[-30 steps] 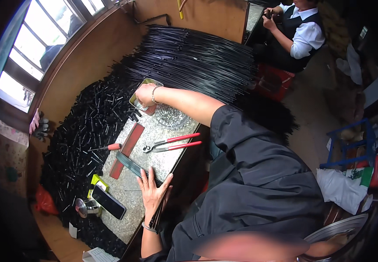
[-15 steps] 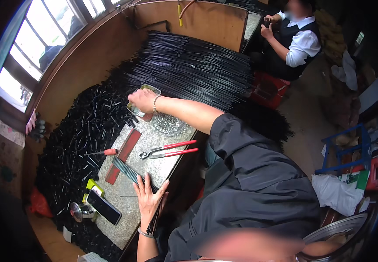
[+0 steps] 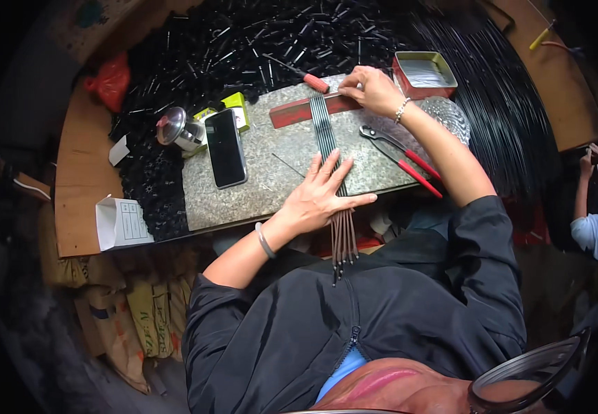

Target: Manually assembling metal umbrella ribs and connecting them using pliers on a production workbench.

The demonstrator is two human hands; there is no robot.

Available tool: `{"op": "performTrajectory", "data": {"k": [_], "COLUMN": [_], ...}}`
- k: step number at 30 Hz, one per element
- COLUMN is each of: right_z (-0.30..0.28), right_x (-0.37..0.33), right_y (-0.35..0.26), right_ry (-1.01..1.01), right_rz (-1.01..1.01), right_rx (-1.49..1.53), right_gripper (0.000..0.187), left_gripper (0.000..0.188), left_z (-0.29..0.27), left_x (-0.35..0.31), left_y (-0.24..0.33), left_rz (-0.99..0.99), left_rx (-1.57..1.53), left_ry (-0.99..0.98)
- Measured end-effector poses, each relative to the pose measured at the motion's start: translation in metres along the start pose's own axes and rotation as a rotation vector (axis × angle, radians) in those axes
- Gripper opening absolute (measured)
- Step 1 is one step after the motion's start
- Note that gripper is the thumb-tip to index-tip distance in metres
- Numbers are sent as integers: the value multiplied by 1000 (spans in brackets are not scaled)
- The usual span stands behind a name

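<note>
My left hand (image 3: 316, 199) lies flat with fingers spread on a row of thin dark rods (image 3: 321, 124). The rods lie side by side across a flat red bar (image 3: 292, 114); their brownish, black-tipped ends hang past the front edge of the stone slab (image 3: 264, 200). My right hand (image 3: 373, 91) is over the bar's right end, close to the rods' far ends. Its thumb and fingertips are pinched together; whatever is between them is too small to name. Just beyond that hand stands a red rectangular tin (image 3: 427, 92) with thin pale pieces inside.
Red-handled pincers (image 3: 413, 164), a glass dish (image 3: 451, 117), a red-handled screwdriver (image 3: 316, 83) and a phone (image 3: 225, 148) lie around the slab. Short black parts (image 3: 195, 62) heap behind; long black rods (image 3: 499, 90) fill the right. Another person (image 3: 591, 231) sits at far right.
The view has swung round. My right hand has left the tin and come to the rods' far ends, fingers pinched. My left hand stays on the rods.
</note>
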State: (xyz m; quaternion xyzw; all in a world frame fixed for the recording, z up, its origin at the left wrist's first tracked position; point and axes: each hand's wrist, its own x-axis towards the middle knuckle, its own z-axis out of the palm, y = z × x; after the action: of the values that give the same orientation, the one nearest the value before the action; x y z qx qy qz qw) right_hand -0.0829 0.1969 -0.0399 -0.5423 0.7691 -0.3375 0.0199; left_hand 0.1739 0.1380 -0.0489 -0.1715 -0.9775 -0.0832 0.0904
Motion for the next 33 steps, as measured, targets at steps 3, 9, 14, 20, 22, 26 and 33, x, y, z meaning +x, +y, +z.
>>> {"op": "performTrajectory", "data": {"k": [3, 9, 14, 20, 22, 26, 33], "right_z": [13, 14, 11, 14, 15, 14, 14], "right_x": [5, 6, 11, 11, 10, 11, 10], "right_y": [-5, -10, -9, -7, -9, -12, -8], "right_ry": [-74, -49, -32, -16, -55, -89, -49], "right_rz": [83, 51, 72, 40, 77, 144, 46], "right_rx": [42, 49, 32, 29, 52, 56, 31], "right_gripper": [15, 18, 17, 17, 16, 16, 16], "left_gripper": [55, 56, 55, 55, 55, 55, 54], "left_z": [0, 3, 3, 2, 3, 1, 1], "left_x": [-5, -6, -3, -3, -3, -4, -4], "left_y": [1, 2, -1, -1, 0, 1, 1], "left_rz": [-13, -30, -17, -24, -22, -21, -24], "left_rx": [-23, -40, -40, -26, -19, -22, -31], "left_ry": [-13, 26, 37, 46, 44, 38, 30]}}
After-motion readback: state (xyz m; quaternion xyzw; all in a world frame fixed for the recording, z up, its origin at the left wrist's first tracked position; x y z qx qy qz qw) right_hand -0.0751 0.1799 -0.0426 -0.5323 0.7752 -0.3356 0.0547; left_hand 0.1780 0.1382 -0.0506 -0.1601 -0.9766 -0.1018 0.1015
